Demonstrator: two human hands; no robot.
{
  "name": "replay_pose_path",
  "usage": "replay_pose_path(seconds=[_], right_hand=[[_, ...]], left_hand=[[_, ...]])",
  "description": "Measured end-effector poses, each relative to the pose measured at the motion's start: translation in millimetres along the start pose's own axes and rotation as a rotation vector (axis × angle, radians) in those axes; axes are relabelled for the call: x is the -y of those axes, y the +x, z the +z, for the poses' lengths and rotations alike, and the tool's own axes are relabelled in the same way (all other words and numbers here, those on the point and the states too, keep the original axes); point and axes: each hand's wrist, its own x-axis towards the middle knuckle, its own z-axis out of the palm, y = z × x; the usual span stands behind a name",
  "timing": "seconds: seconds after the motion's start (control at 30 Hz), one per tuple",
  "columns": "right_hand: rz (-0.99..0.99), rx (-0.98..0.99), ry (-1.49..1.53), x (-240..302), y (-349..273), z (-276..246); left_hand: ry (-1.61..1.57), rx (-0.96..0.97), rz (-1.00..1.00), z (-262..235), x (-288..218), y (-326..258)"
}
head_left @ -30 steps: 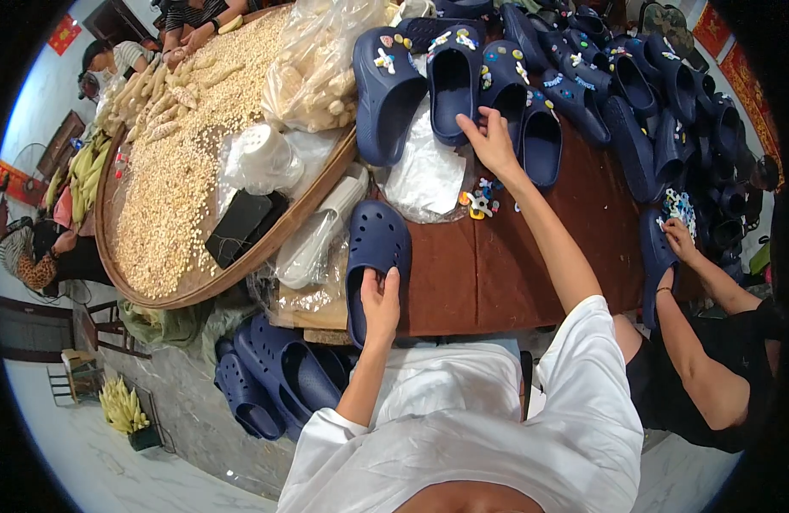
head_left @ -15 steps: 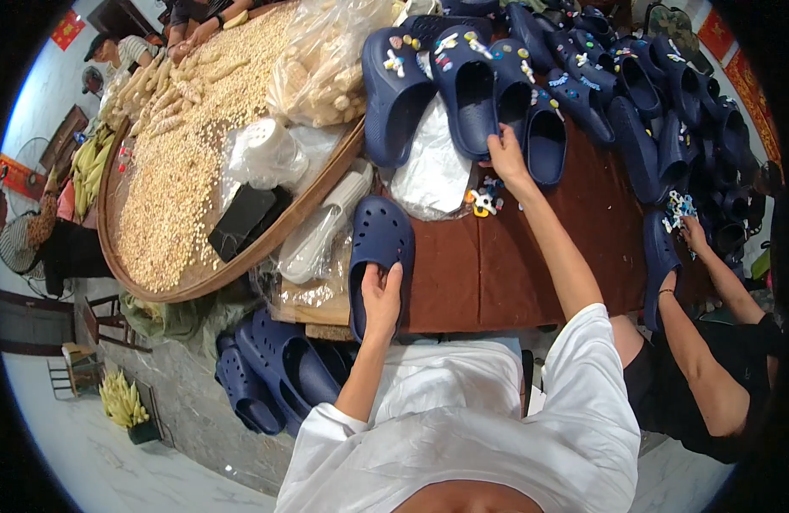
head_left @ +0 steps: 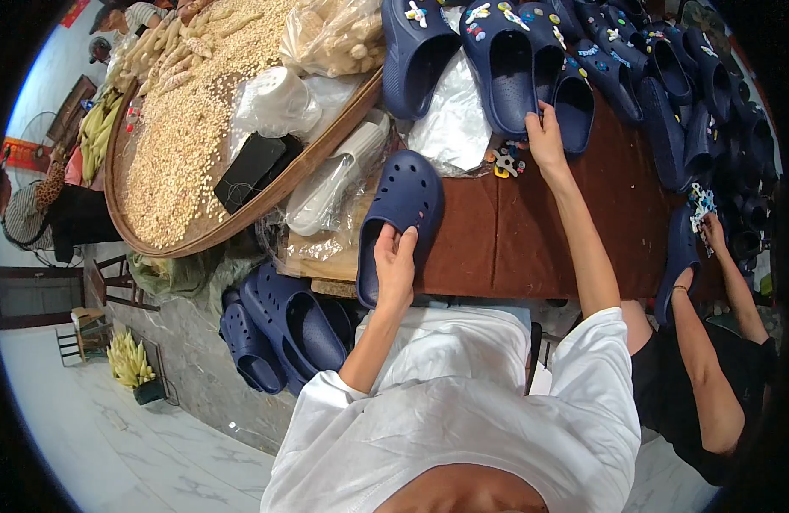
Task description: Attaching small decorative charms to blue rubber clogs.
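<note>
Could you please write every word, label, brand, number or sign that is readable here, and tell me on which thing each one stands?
No text here can be quoted reliably.
Red hanging at the far left: its markings are too small and blurred to read.
Charms on the clogs: too small to tell whether any are letters.
Navy clog in the left hand: no lettering visible.

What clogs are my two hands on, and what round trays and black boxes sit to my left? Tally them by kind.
Plain navy clog, in the left hand: 1
Decorated navy clog, at the right hand: 1
Round tray: 1
Black box: 1
Total: 4
</note>
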Motion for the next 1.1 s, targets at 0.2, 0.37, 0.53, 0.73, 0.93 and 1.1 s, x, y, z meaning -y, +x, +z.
replay_pose_path(seconds=[0.2, 0.37, 0.53, 0.73, 0.93, 1.1], right_hand=[[-0.039, 0.006, 0.058, -15.4, -61.9, 3.6], [0.068, 0.054, 0.038, 7.7, -95.8, 2.0], [-0.152, 0.016, -0.076, 1.8, -151.1, 8.5], [0.054, 0.148, 0.011, 17.7, -264.9, 19.6], [0.221, 0.18, 0.018, 27.5, -329.1, 2.9], [0.303, 0.287, -0.045, 33.8, -347.7, -6.1]], left_hand=[[-0.158, -0.018, 0.003, 5.1, -3.2, -19.3], [-0.292, -0.07, -0.034, 6.4, -11.9, -27.7], [-0.287, -0.127, -0.112, 10.6, -8.4, -48.1], [-0.321, -0.172, -0.013, 3.0, -9.2, -46.4], [-0.101, -0.141, 0.024, 2.2, 5.4, -35.5], [-0.044, -0.005, -0.044, -1.6, 2.3, -19.3]])
